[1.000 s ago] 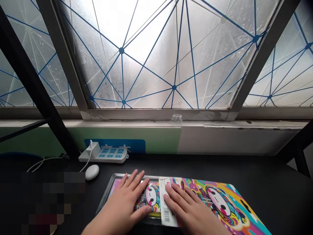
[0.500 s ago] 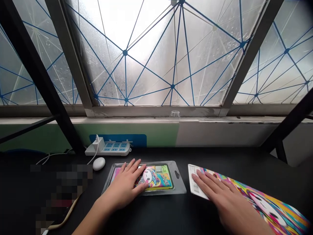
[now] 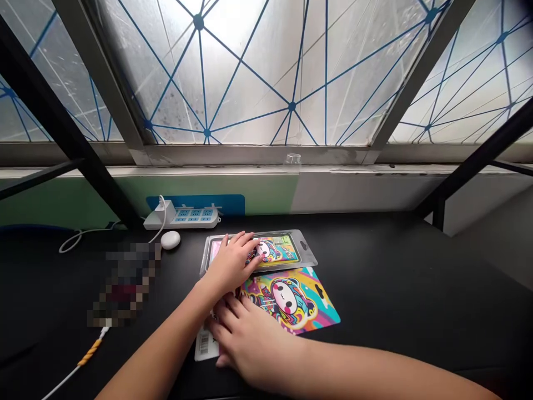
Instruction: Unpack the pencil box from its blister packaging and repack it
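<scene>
My left hand (image 3: 231, 266) lies flat, fingers spread, on the left part of a clear plastic blister pack (image 3: 303, 253) that holds a colourful cartoon-printed item. My right hand (image 3: 245, 339) rests palm down, fingers stretched, on the left end of a colourful cartoon-printed backing card (image 3: 300, 300). The card lies flat on the black desk (image 3: 395, 289) just in front of the pack. Its white barcode strip (image 3: 204, 345) sticks out to the left of my right hand. Neither hand grips anything.
A white power strip (image 3: 187, 218) with a plugged-in white adapter sits at the back left. A small white oval object (image 3: 170, 240) lies beside it. A cable with a yellow braided end (image 3: 89, 351) runs off the front left. A frosted window with blue lines fills the back.
My right hand has slid the printed card from the right side of the desk to the front of the blister pack. The camera has tilted down and the view shows more desk.
</scene>
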Motion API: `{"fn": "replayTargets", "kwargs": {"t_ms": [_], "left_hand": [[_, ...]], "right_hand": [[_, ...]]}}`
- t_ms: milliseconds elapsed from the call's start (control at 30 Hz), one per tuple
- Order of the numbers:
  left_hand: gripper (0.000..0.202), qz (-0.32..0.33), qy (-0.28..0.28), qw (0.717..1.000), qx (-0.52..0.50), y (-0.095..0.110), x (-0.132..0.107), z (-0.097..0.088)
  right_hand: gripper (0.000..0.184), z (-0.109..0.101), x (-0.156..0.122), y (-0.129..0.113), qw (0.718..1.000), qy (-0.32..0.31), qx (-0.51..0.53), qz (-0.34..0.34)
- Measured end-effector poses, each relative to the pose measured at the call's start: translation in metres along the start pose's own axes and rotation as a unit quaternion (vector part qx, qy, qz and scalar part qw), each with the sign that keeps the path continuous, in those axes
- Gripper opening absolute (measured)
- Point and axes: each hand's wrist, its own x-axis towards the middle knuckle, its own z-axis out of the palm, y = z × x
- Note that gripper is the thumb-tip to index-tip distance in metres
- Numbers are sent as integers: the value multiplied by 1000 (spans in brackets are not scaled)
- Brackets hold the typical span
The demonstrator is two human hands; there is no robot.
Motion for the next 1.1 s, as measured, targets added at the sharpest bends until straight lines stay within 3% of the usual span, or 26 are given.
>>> {"fn": "replayTargets", "kwargs": {"t_ms": [167, 333, 433, 567, 667, 767, 933, 1100], "left_hand": [[26, 44, 33, 997, -52, -5, -1, -5], [22, 12, 68, 996, -57, -14, -7, -19], [22, 6, 69, 997, -43, -22, -12, -27], [24, 2, 43, 999, -27, -27, -14, -29], [29, -1, 30, 1000, -3, -27, -14, -25], [34, -11, 22, 1000, 2, -25, -13, -21], [37, -21, 21, 1000, 0, -21, -11, -20], [45, -31, 38, 999, -4, -29, -11, -29]], "right_hand": [[41, 1, 17, 16, 997, 30, 65, -13], [20, -5, 7, 25, 992, 113, 49, -34], [33, -20, -5, 45, 987, 162, 16, -6], [32, -46, -19, 98, 980, 110, -1, 167], [27, -57, -29, 141, 975, 64, 9, 211], [44, -58, -35, 169, 974, 15, 32, 224], [47, -53, -30, 184, 971, -16, 44, 233], [40, -52, -27, 178, 971, 26, 14, 237]]}}
